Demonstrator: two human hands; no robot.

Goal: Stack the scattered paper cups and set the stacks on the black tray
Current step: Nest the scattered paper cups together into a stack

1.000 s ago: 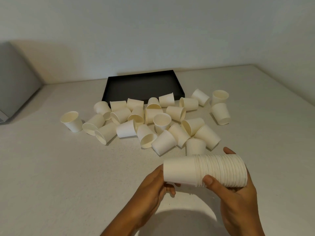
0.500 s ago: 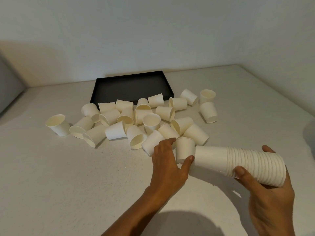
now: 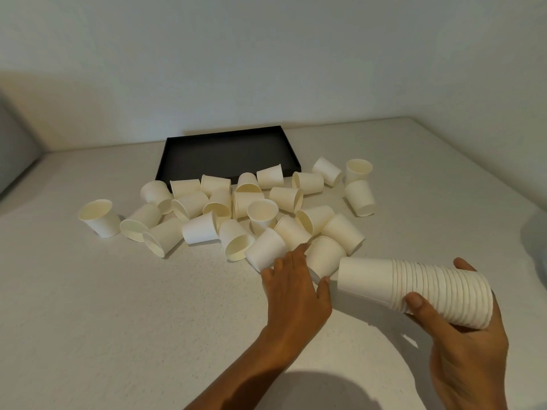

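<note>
Gripping the unmarked cup stack (image 3: pixel 414 288), right hand (image 3: pixel 461 347); left hand (image 3: pixel 296 288) spread, touching a loose cup (image 3: pixel 324 255).

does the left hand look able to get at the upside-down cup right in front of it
Probably yes. The left hand already reaches the upside-down cup, thumb by its rim, with nothing between them. The right hand keeps the stack off to the side.

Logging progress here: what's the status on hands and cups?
Right hand grips nested stack. Left hand reaching upside-down cup, grip unclear. Black tray bare; loose cups crowd its front.
</note>
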